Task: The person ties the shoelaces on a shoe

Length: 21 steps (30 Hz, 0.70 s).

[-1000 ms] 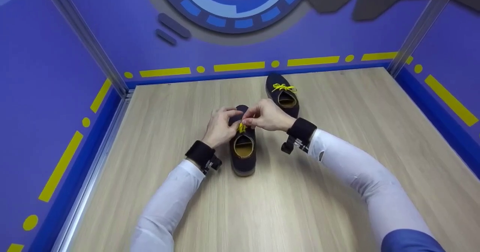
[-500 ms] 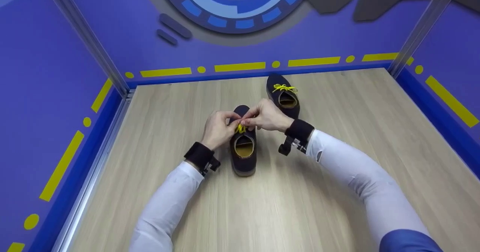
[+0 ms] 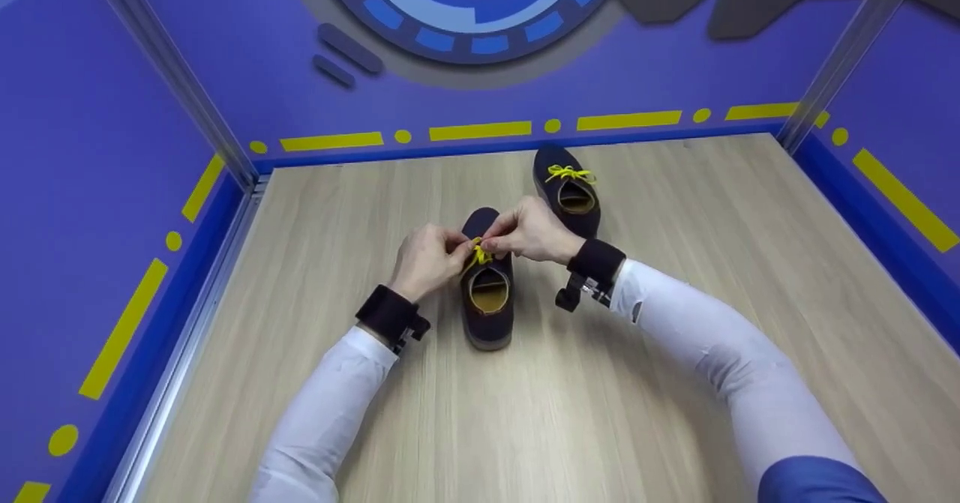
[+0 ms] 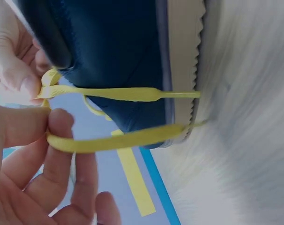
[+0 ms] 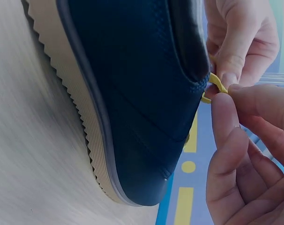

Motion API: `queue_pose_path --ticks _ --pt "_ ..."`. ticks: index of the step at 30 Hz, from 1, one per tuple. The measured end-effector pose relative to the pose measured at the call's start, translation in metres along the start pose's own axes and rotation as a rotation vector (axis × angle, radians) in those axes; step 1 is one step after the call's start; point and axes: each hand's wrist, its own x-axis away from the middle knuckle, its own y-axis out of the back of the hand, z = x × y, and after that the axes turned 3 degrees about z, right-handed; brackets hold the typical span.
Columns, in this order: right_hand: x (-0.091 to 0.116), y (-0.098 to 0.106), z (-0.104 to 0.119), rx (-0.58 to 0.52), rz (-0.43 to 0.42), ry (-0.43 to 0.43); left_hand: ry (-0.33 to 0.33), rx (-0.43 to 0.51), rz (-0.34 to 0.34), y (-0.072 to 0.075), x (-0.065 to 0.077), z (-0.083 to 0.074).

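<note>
A dark shoe (image 3: 487, 332) with a tan inside stands on the wooden surface, toe pointing away. Over its tongue, my left hand (image 3: 429, 261) pinches the yellow shoelace (image 4: 118, 143) between thumb and index finger. Two lace ends with tips hang down the shoe's side in the left wrist view. From the other side my right hand (image 3: 536, 232) pinches a part of the same lace, its fingertips close to the left ones. A small yellow loop shows by the fingertips in the right wrist view. The fingers partly hide the knot area.
A matching dark shoe (image 3: 551, 162) with its yellow lace (image 3: 570, 174) in a bow stands behind, to the right. The wooden tabletop (image 3: 585, 413) is bounded by blue-purple panels (image 3: 465, 102) at the back and sides, with metal posts (image 3: 180, 83) in the corners.
My left hand has drawn slightly left and toward me, away from the right fingertips, with lace in its pinch. More yellow lace shows between the hands. The right hand has barely moved.
</note>
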Motion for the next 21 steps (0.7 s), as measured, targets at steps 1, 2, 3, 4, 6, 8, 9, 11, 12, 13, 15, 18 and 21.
queue_pose_path --ticks 1,2,3,4,6,8,9,11,12,13,15,18,21 --pt "0.000 0.000 0.000 0.000 -0.001 0.001 0.007 -0.009 0.008 0.001 0.001 0.000" --pt "0.000 0.000 0.000 -0.002 -0.001 0.003 0.012 -0.018 0.016 0.002 0.002 -0.001" --pt "0.000 0.000 0.000 -0.004 0.000 0.004 0.018 -0.025 0.025 0.003 0.003 -0.001" --pt "-0.001 0.000 0.000 -0.008 0.002 0.005 0.024 -0.031 0.034 0.004 0.004 -0.002" --pt "-0.001 -0.001 -0.001 -0.015 0.004 0.008 0.030 -0.037 0.054 0.006 0.006 -0.003" --pt "-0.001 -0.001 0.000 -0.024 0.006 0.010 0.028 -0.046 0.069 0.008 0.008 -0.004" --pt "-0.002 -0.001 0.000 -0.030 0.005 0.010 0.025 -0.054 0.075 0.009 0.009 -0.005" --pt "-0.002 -0.001 0.000 -0.042 0.004 0.009 0.018 -0.074 0.087 0.011 0.011 -0.007" --pt "-0.002 -0.001 0.000 -0.047 0.003 0.008 0.017 -0.081 0.090 0.011 0.012 -0.007" --pt "-0.002 -0.002 0.000 -0.052 0.002 0.007 0.017 -0.087 0.095 0.012 0.013 -0.008" --pt "-0.002 -0.002 0.000 -0.060 0.001 0.008 0.024 -0.092 0.110 0.015 0.016 -0.011" --pt "-0.003 -0.003 0.000 -0.066 -0.001 0.012 0.040 -0.072 0.141 0.019 0.021 -0.016" --pt "-0.003 -0.003 0.000 -0.069 0.000 0.008 0.044 -0.042 0.172 0.022 0.024 -0.022"
